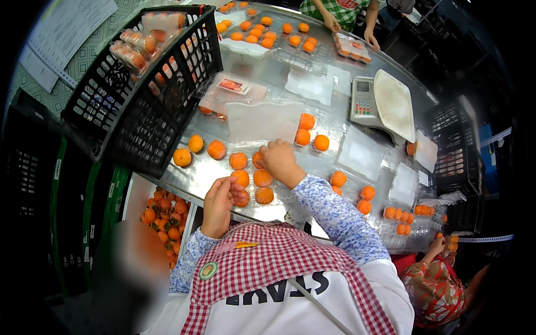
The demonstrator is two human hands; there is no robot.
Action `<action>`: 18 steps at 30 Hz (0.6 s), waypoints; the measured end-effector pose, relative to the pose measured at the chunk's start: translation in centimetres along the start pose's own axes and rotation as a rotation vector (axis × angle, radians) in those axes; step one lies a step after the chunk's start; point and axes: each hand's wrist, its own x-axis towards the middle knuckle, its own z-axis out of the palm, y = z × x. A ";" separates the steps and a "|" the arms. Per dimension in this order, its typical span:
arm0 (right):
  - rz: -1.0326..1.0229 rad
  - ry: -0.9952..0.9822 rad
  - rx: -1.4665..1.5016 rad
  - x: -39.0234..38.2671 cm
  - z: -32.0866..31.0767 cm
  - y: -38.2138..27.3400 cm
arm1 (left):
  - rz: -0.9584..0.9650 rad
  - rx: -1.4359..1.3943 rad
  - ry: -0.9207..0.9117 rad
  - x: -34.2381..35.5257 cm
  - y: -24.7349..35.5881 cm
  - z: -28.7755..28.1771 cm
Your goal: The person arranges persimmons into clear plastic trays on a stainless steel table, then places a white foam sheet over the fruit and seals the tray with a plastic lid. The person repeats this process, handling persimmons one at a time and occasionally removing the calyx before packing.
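Observation:
In front of me several orange persimmons [263, 177] stand in two short rows in a clear plastic tray. My right hand [279, 161] is over the far end of the right row, its fingers closed on a persimmon [257, 159] that they partly cover. Beside the near end of the left row is my left hand [219, 202], fingers bent and apart. Its fingertips are next to a persimmon [242, 199], and I see nothing held in them. Three loose persimmons [195, 143] lie to the left. Beyond the tray is a white padded sheet [262, 121].
A black crate [120, 131] with packed fruit stands left; loose persimmons [164, 215] fill a bin below the metal table's edge. A scale [385, 106], lined trays [362, 149] and other crates are right. Co-workers' hands [334, 23] handle packs at the far side and lower right.

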 end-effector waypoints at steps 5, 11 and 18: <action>-0.001 -0.153 -0.084 1.3 -1.3 -1.0 | -0.001 0.001 0.019 0.1 -0.1 -1.0; 0.018 -0.148 -0.128 1.7 0.4 -3.1 | -0.001 -0.026 -0.004 0.2 -0.5 -0.9; 0.015 -0.110 -0.026 1.2 -0.2 -3.2 | -0.003 0.001 0.001 0.4 -0.4 -0.6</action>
